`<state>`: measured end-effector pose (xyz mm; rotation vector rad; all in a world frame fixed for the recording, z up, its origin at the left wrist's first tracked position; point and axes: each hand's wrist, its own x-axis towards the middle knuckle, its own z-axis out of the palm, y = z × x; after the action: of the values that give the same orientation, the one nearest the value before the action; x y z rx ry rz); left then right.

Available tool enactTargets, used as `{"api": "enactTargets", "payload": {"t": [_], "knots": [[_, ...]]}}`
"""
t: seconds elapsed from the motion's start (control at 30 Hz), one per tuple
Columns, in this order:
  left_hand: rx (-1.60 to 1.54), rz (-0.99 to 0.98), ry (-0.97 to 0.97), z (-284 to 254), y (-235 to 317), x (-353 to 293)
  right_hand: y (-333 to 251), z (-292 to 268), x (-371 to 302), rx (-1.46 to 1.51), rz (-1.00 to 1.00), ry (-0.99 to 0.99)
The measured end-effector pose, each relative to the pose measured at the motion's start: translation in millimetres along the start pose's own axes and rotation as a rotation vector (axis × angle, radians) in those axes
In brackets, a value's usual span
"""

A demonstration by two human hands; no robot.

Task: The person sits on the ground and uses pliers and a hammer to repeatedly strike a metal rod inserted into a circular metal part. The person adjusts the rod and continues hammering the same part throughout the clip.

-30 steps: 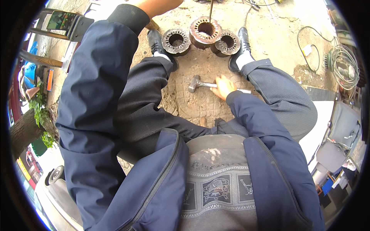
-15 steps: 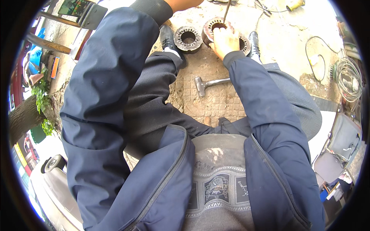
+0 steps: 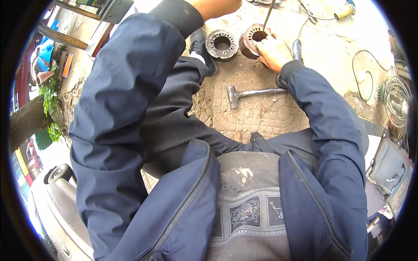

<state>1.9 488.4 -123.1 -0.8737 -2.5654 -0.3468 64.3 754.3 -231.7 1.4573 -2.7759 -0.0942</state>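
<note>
Steel hammer (image 3: 250, 93) lies beside the right hand (image 3: 273, 53) gripping a slotted core (image 3: 254, 40); left hand's (image 3: 217, 6) grip unclear.

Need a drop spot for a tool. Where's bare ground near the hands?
Free: paving between the hammer and the person's lap, and concrete right of the right hand up to the wire coil. Crowded: top centre, where the right hand rests on the rusty stator beside the grey stator, rod and shoes.
</note>
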Motion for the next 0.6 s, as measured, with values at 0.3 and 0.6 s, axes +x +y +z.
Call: {"api": "enactTargets", "payload": {"t": [0.3, 0.6], "knots": [[-0.449, -0.096, 0.139, -3.0, 12.9, 10.6, -25.8, 1.8, 4.3, 0.091, 0.148, 0.104], [-0.362, -0.490, -0.083, -22.4, 33.2, 24.0, -38.3, 6.4, 13.5, 0.135, 0.323, 0.033]]}}
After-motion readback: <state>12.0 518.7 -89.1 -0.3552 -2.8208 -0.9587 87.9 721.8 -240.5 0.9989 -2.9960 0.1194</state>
